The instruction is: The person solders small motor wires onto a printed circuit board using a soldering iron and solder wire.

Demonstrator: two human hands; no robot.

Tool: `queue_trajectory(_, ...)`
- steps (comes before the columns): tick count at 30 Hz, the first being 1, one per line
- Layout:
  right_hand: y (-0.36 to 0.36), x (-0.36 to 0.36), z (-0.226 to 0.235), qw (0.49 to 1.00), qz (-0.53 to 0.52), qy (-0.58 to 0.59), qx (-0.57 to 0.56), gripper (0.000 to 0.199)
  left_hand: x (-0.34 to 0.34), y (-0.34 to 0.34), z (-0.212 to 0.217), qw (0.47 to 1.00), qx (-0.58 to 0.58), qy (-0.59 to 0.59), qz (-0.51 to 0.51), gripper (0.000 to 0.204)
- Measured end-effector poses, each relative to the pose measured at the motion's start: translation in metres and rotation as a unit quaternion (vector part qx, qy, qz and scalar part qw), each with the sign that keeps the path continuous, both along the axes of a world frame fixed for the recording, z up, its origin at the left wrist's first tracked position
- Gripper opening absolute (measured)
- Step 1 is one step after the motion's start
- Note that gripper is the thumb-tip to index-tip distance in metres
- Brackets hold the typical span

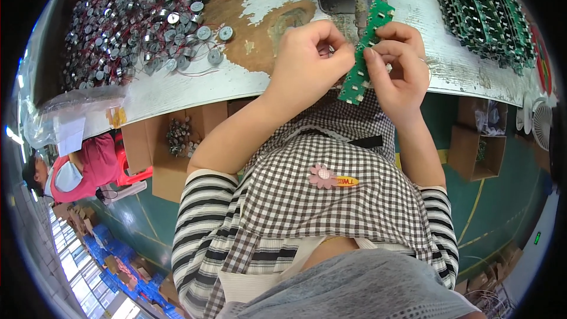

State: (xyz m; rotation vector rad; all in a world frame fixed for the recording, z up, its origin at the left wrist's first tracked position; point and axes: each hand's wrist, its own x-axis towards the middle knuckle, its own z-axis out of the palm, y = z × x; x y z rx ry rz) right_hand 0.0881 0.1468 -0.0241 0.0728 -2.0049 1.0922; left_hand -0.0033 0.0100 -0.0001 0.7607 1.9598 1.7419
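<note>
The board (358, 70) at upper centre is green with white parts; the stacked boards (484, 20) at upper right are green too. The discs (156, 26) at upper left are silver-grey, their wires dark red. White desk (458, 71), patched brown. Checked apron (307, 215), brown-black and white; pink flower (322, 176). Black-and-white striped sleeves (204, 215). Green floor (502, 204), yellow lines.

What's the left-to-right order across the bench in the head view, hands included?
Pile of small round metal parts → left hand → green circuit board → right hand → stacked green boards.
</note>
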Motion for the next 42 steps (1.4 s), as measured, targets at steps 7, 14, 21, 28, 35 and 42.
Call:
queue_trajectory(7,-0.002,0.005,0.001,0.993,-0.002,-0.016,-0.116,0.008,0.0,-0.008,-0.001,0.998,-0.039,-0.005,-0.05,0.009)
queue_trajectory(14,0.001,0.013,-0.008,0.97,0.018,-0.038,-0.24,0.002,-0.069,-0.054,0.014,0.855,0.036,0.491,0.16,0.023)
queue_trajectory(21,-0.006,0.01,-0.013,0.967,0.038,-0.053,-0.246,0.004,-0.094,-0.119,0.01,0.756,-0.394,0.502,0.145,0.021)
queue_trajectory(28,-0.005,0.011,-0.017,0.971,0.048,-0.045,-0.229,0.005,-0.119,-0.102,-0.002,0.737,-0.44,0.496,0.13,0.021)
queue_trajectory(35,-0.005,0.009,-0.017,0.977,0.056,-0.056,-0.2,0.006,-0.11,-0.086,0.007,0.836,0.046,0.445,0.316,0.015)
queue_trajectory(42,0.001,0.015,-0.013,0.967,0.118,-0.059,-0.217,0.004,-0.043,-0.068,0.027,0.988,0.142,0.034,0.055,0.051)
